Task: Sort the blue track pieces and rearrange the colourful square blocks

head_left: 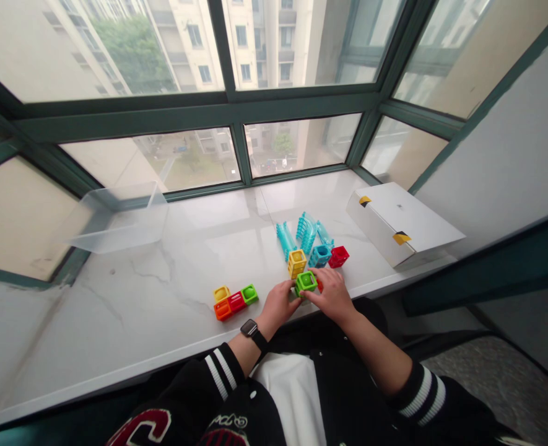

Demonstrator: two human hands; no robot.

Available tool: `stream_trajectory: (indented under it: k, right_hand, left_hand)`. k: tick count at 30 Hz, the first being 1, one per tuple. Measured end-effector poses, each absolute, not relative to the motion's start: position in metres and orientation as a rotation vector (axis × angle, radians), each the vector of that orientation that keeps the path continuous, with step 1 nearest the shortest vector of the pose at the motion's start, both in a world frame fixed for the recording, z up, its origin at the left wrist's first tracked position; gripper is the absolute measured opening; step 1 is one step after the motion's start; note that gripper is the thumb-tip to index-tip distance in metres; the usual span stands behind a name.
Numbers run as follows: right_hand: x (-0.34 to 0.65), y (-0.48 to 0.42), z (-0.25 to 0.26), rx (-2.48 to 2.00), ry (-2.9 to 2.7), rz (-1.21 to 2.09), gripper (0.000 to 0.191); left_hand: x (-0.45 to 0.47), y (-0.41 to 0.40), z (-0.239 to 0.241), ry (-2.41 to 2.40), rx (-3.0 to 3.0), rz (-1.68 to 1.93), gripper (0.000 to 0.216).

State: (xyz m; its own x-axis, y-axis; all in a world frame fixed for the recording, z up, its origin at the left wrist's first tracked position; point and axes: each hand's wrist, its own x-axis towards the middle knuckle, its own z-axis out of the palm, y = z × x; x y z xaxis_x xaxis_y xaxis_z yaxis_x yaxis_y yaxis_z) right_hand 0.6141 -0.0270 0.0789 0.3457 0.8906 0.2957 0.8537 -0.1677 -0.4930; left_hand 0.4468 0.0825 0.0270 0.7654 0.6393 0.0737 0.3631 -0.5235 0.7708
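My left hand and my right hand meet at a green cube block near the front edge of the white marble sill; both pinch it from either side. Just behind it stands a yellow cube, with a blue cube and a red cube to its right. Teal curved track pieces lie behind those. To the left sits a cluster of yellow, orange, red and green blocks. A smartwatch is on my left wrist.
A clear plastic bin stands at the back left of the sill. A white cardboard box lies at the right end. Windows with dark green frames run behind the sill. My lap is just below the front edge.
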Motion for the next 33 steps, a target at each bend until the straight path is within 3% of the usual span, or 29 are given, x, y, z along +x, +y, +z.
stream_trajectory:
  k: [33]
  right_hand:
    - [0.6111,-0.0289,0.0761,-2.001,-1.526,0.067,0.054]
  left_hand:
    - [0.4435,0.0842,0.0185,0.723,2.173,0.464,0.037]
